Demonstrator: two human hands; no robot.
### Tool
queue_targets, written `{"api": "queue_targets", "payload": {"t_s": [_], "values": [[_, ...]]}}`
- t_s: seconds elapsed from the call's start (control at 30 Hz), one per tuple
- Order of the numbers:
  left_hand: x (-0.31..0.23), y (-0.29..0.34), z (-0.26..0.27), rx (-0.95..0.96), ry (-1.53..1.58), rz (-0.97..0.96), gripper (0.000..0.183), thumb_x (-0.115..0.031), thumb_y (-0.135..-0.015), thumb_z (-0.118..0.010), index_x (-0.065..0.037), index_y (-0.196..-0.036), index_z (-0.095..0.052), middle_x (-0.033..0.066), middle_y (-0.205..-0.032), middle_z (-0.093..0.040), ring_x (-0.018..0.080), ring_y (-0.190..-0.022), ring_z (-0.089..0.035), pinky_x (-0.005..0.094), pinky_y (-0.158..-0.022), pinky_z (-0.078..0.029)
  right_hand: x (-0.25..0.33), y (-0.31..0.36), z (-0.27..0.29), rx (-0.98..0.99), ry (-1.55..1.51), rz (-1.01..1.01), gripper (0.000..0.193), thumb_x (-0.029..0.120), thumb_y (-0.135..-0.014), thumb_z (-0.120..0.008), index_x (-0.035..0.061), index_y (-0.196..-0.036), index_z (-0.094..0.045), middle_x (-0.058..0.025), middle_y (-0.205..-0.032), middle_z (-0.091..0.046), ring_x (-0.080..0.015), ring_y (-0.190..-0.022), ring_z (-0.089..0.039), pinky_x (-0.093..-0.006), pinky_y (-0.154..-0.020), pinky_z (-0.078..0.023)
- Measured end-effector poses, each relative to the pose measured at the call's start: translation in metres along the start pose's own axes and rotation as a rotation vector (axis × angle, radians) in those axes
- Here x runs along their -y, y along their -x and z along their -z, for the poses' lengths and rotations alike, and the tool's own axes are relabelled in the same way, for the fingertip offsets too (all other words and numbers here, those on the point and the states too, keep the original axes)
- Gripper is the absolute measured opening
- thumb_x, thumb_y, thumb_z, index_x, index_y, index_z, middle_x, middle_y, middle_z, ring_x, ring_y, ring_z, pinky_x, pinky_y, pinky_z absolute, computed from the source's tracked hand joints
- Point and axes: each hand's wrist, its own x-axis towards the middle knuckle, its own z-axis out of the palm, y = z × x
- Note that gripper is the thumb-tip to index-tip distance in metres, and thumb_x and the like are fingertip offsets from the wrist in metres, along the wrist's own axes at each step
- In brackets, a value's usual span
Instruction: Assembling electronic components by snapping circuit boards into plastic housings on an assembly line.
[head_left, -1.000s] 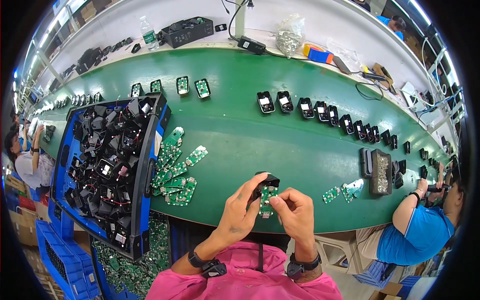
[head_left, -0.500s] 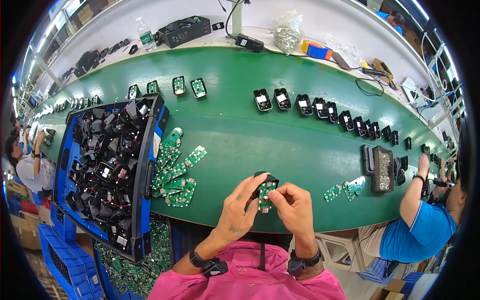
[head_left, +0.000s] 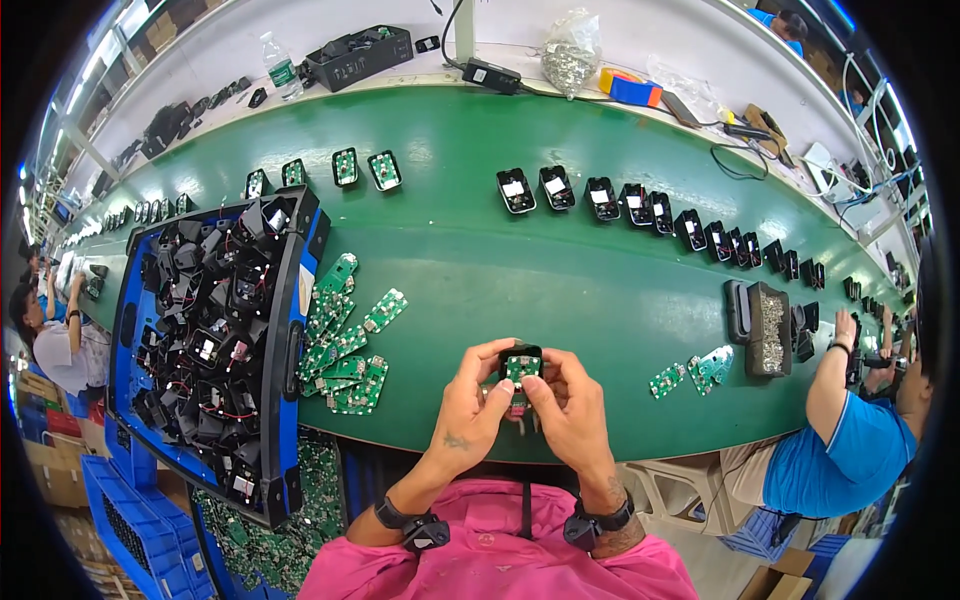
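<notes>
Your left hand and right hand grip the case at six o'clock on the bench, thumbs on its board, apparently seating it, so the next move likely calls for even thumb pressure.
</notes>
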Motion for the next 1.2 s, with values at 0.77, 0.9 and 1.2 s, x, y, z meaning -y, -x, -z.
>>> {"api": "queue_targets", "payload": {"t_s": [0.77,0.9,1.2], "values": [[-0.044,0.062,-0.022,0.075,-0.1,-0.117,0.047,0.0,-0.094,-0.055,-0.003,-0.14,-0.048,0.0107,-0.116,-0.061,0.0132,-0.091,-0.066,0.0273,-0.073,-0.059,0.039,0.081,0.027,-0.129,0.193,0.194,0.022,0.016,-0.093,-0.068,-0.0038,-0.102,-0.068,-0.0153,-0.08,-0.07,-0.0235,-0.065,-0.067,-0.0331,-0.06,-0.052],[-0.047,0.083,-0.027,0.075,-0.439,-0.304,0.046,-0.003,-0.096,-0.058,-0.003,-0.141,-0.051,0.0106,-0.122,-0.06,0.0127,-0.085,-0.068,0.026,-0.073,-0.058,0.033,0.098,0.026,-0.103,0.209,0.237,0.021,0.016,-0.093,-0.07,-0.0039,-0.101,-0.067,-0.0146,-0.079,-0.07,-0.0226,-0.064,-0.068,-0.0329,-0.06,-0.053],[-0.037,0.106,-0.026,0.022,-0.187,-0.307,0.042,-0.009,-0.1,-0.057,-0.009,-0.141,-0.052,0.0134,-0.122,-0.06,0.0161,-0.086,-0.07,0.0298,-0.066,-0.061,0.042,0.129,0.017,-0.06,0.02,0.244,0.015,0.011,-0.094,-0.068,-0.0032,-0.094,-0.064,-0.0063,-0.072,-0.065,-0.0094,-0.061,-0.061,-0.0271,-0.054,-0.048]]}}
